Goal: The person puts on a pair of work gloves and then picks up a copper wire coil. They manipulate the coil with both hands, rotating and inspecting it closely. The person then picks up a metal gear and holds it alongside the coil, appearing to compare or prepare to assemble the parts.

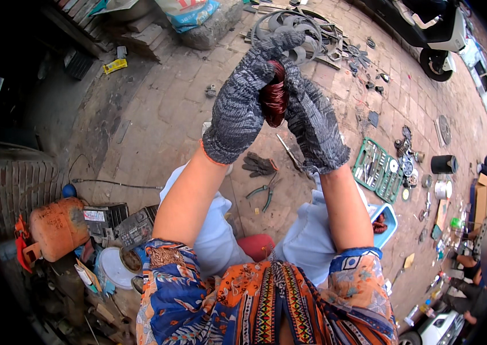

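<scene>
A bundle of dark red-brown wire, like a copper winding coil (pixel 274 99), is raised in front of me between my two gloved hands. My left hand (pixel 236 106), in a grey knit glove, grips it from the left with fingers curled over the top. From the right, my right hand (pixel 315 123), in a matching glove, closes on the same coil, its fingers partly hidden. Below them on the bricks lie a spare dark glove (pixel 259 165), green-handled pliers (pixel 266 193) and a long metal tool (pixel 289 150) partly covered by my right hand.
An open green tool case (pixel 378 169) lies right of my knees, above a blue basin (pixel 390 225) holding more red-brown wire. Metal scraps (pixel 295 34) lie ahead; a scooter (pixel 436 40) stands far right. An orange tank (pixel 59 229) and batteries (pixel 134 227) sit at left.
</scene>
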`<state>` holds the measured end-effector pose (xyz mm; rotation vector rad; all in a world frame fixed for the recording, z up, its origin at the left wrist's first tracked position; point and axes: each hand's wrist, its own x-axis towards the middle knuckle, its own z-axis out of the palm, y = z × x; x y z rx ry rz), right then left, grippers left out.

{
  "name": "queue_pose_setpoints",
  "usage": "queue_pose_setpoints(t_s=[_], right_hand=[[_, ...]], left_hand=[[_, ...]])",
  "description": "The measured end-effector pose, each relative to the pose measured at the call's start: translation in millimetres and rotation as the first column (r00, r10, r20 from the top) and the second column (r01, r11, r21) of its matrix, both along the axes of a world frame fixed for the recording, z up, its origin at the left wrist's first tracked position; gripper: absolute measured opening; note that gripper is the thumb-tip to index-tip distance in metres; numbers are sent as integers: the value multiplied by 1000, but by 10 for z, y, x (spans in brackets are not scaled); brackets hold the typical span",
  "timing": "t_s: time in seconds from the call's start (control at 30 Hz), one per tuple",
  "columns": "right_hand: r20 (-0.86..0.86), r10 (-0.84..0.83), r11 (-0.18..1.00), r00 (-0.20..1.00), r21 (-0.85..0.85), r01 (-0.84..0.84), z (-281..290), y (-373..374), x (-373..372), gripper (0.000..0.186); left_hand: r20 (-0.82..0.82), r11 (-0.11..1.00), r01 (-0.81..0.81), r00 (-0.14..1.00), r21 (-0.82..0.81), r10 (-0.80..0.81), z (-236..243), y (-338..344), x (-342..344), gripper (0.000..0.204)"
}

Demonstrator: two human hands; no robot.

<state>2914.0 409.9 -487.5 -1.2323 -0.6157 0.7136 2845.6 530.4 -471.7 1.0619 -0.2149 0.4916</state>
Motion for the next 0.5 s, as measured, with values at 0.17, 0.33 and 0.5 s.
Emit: queue_pose_setpoints(t_s=[0.17, 0.33, 0.5], right_hand=[[-59, 20, 992, 998, 125, -12, -88, 29, -14, 54], [-11, 1, 999, 1000, 38, 0, -10, 39, -86, 57], [7, -22, 1000, 1000, -14, 22, -71, 43, -69, 53]], left_hand=[[-10, 983, -47, 999, -177, 46, -64, -59, 57, 44], [127, 959, 177, 980, -223, -151, -260, 106, 144, 53], [-48, 979, -67, 997, -192, 59, -162, -95, 105, 53]])
